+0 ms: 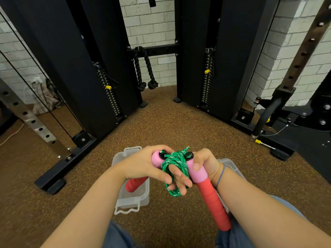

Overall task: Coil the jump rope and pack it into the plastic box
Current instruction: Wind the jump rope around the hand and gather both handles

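Observation:
The jump rope has a green patterned cord (176, 161) and two handles with pink tops and red grips. My left hand (143, 165) is shut on the left handle (136, 184), whose red end points down over the clear plastic box (132, 199) on the floor. My right hand (202, 167) grips the right handle (213, 199), which slants down toward my lap. The cord is bunched in loops between the two handle tops, and fingers pass through the loops. The box stands open below my left wrist.
A clear lid (231, 167) lies on the brown speckled floor behind my right wrist. Black cable-machine columns (75, 68) stand ahead, with a black rope attachment (145, 68) hanging between them. A steel rack upright (30, 119) is at left, more frame at right (279, 108).

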A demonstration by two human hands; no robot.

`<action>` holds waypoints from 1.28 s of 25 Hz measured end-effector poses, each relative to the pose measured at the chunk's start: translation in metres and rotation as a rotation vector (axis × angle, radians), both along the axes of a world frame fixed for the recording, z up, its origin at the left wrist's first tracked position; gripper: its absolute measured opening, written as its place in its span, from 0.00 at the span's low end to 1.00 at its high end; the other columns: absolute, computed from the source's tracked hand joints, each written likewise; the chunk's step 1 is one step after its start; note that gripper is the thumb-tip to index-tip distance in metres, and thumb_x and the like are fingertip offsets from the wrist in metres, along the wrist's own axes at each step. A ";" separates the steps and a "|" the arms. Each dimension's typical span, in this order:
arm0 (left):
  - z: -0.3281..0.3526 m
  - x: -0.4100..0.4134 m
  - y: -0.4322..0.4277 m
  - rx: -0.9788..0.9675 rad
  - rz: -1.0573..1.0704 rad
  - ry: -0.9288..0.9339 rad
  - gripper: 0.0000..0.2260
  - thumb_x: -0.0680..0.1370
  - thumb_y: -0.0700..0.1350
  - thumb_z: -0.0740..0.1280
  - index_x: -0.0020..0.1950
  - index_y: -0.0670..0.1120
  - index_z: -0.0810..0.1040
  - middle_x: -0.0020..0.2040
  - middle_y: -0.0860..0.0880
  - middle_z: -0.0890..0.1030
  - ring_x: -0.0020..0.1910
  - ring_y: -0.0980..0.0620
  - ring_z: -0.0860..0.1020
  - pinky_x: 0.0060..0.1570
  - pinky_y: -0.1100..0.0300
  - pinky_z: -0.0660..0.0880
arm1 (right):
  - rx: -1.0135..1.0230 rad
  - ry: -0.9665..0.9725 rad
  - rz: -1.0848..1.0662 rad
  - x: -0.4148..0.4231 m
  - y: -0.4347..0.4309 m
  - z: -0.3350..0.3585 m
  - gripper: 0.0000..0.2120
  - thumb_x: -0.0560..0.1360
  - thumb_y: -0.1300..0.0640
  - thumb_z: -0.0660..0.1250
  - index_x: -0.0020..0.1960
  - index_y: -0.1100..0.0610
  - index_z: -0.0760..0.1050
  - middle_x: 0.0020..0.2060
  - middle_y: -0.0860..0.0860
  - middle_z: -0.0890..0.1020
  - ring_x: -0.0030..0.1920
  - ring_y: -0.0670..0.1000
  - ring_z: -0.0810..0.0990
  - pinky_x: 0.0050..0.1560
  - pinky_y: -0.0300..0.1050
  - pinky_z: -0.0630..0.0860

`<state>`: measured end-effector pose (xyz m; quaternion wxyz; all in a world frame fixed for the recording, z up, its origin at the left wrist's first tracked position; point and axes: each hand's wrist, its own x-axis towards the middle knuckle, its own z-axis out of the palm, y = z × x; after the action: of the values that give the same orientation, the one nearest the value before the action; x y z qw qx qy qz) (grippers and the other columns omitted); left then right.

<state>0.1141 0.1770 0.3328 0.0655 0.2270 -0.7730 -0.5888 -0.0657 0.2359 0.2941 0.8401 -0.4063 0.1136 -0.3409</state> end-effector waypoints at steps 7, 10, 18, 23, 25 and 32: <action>-0.007 -0.008 0.005 0.054 0.036 0.067 0.21 0.63 0.62 0.73 0.44 0.47 0.77 0.40 0.42 0.73 0.41 0.45 0.69 0.44 0.48 0.64 | 0.011 0.083 -0.039 -0.003 0.004 -0.001 0.22 0.54 0.54 0.72 0.47 0.63 0.82 0.41 0.56 0.86 0.45 0.55 0.85 0.52 0.47 0.79; -0.007 -0.010 0.003 0.061 0.055 0.057 0.13 0.66 0.53 0.71 0.44 0.47 0.77 0.40 0.42 0.73 0.41 0.45 0.69 0.44 0.49 0.64 | -0.038 0.158 -0.023 -0.006 0.002 0.001 0.24 0.57 0.52 0.71 0.50 0.64 0.81 0.45 0.57 0.86 0.49 0.55 0.84 0.58 0.48 0.76; -0.003 -0.010 -0.002 0.151 0.053 0.134 0.03 0.71 0.39 0.68 0.40 0.44 0.74 0.29 0.52 0.76 0.30 0.55 0.75 0.36 0.64 0.73 | -0.035 0.253 -0.188 0.000 0.001 0.008 0.23 0.59 0.46 0.77 0.45 0.63 0.84 0.38 0.56 0.86 0.41 0.53 0.86 0.50 0.46 0.81; -0.009 -0.012 -0.001 0.115 0.133 0.192 0.04 0.71 0.39 0.68 0.41 0.42 0.74 0.32 0.47 0.79 0.33 0.51 0.78 0.40 0.62 0.75 | 0.000 0.257 -0.534 -0.001 -0.002 0.003 0.22 0.53 0.45 0.81 0.36 0.61 0.83 0.29 0.58 0.84 0.30 0.53 0.84 0.34 0.44 0.82; -0.014 -0.016 -0.001 0.086 0.195 0.223 0.05 0.71 0.39 0.69 0.42 0.40 0.75 0.33 0.45 0.79 0.34 0.51 0.78 0.41 0.61 0.76 | -0.016 0.301 -0.601 -0.003 -0.003 0.002 0.21 0.54 0.44 0.80 0.36 0.60 0.83 0.29 0.58 0.84 0.29 0.52 0.84 0.32 0.42 0.81; -0.020 -0.026 -0.003 -0.072 0.530 0.249 0.06 0.70 0.40 0.73 0.39 0.43 0.77 0.32 0.52 0.78 0.33 0.55 0.76 0.36 0.65 0.73 | -0.189 0.544 -0.820 -0.005 -0.005 0.001 0.10 0.66 0.63 0.76 0.44 0.59 0.78 0.35 0.51 0.83 0.36 0.48 0.82 0.39 0.40 0.79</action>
<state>0.0880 0.1738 0.3124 0.3194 0.3446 -0.6930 -0.5467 -0.0705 0.2309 0.2948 0.5367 -0.4766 0.4473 -0.5336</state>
